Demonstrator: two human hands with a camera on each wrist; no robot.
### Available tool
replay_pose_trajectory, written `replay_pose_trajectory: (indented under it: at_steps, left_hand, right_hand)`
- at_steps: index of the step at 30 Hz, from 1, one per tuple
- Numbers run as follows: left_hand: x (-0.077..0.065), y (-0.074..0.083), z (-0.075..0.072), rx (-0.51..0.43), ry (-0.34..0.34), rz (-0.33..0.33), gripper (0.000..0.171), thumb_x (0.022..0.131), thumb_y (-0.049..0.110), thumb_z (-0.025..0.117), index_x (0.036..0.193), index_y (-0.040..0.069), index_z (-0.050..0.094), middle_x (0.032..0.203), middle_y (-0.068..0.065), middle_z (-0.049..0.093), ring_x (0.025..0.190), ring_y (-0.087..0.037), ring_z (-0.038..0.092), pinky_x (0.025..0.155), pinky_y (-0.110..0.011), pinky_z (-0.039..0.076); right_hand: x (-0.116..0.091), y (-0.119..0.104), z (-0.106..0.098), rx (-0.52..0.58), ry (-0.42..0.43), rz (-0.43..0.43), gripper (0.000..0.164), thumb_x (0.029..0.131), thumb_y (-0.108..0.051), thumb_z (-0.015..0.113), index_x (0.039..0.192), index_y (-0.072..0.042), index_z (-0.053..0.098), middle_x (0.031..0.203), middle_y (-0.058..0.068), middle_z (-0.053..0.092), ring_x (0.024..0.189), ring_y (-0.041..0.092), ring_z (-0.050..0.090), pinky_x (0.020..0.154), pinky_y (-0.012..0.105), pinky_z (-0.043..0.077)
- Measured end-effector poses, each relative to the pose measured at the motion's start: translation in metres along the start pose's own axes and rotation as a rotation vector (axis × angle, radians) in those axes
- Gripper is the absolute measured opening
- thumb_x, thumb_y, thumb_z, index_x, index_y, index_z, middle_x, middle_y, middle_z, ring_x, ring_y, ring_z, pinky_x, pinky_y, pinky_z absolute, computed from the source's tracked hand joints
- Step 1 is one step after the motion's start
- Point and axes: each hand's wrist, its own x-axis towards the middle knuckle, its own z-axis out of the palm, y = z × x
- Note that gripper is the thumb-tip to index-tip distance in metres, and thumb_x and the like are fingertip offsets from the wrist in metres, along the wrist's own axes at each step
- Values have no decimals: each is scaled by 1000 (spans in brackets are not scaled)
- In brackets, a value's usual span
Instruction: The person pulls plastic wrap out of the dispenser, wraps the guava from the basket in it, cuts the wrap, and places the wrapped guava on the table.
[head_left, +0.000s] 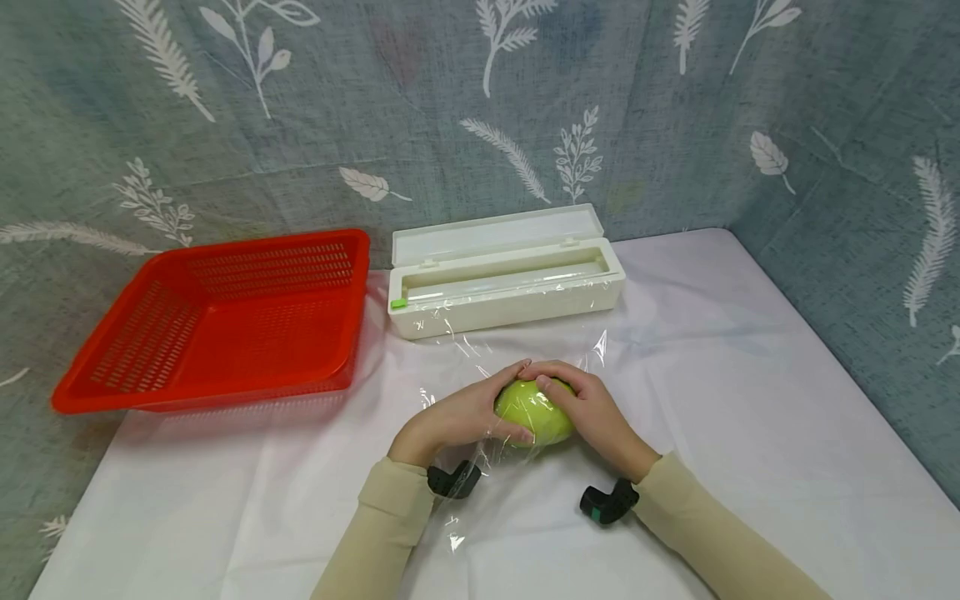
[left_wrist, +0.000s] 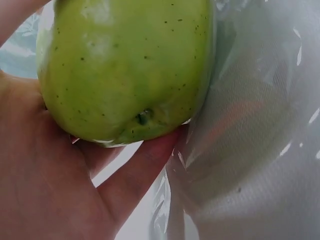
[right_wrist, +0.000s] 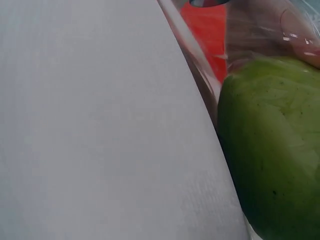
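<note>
Between both hands is an oblong, smooth green fruit [head_left: 534, 412] with dark specks. The left wrist view shows a small stem dimple on the fruit [left_wrist: 125, 75]. My left hand [head_left: 459, 413] grips its left side, and my right hand [head_left: 600, 415] holds its right side with the thumb over the top. Clear cling film [head_left: 491, 457] lies around the fruit and hangs loose toward the left sleeve. To the right of the fruit in the left wrist view, the loose film [left_wrist: 250, 150] spreads out wide. Glossy film also covers the fruit [right_wrist: 272, 145] in the right wrist view.
Behind the hands stands a white cling film box [head_left: 517, 305], lid raised, with a roll inside and a green slider [head_left: 398, 304] at its left end. A red plastic basket [head_left: 348, 367] sits at the left on the white tablecloth [head_left: 750, 400]. Patterned fabric [head_left: 420, 100] hangs behind.
</note>
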Motion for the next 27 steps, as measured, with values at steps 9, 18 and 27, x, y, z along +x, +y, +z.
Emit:
replay_pose_trajectory:
  at_steps: [9,18,27]
  left_hand:
    - [1,2,-2,42,-12,-25,104,61,53,74,143,29,14,129,11,38,104,-11,46,90,-32,36]
    - [-5,-1,-10,33,-49,6,101,65,44,75,143,28,13,125,6,44,102,-11,49,90,-31,37]
    - [-11,-5,-19,41,-60,29,73,77,43,65,138,33,28,128,10,42,109,-8,45,92,-31,37]
  right_hand:
    - [-1,-21,-16,-202,-234,75,55,75,-29,71,126,-26,48,122,-8,49,103,13,49,85,39,40]
    - [1,-4,-16,-240,-366,56,82,63,-43,77,132,-35,35,123,-15,41,104,10,46,80,35,42]
    - [1,-4,-17,-258,-383,41,77,68,-41,75,133,-35,35,128,-18,37,108,8,44,81,35,42]
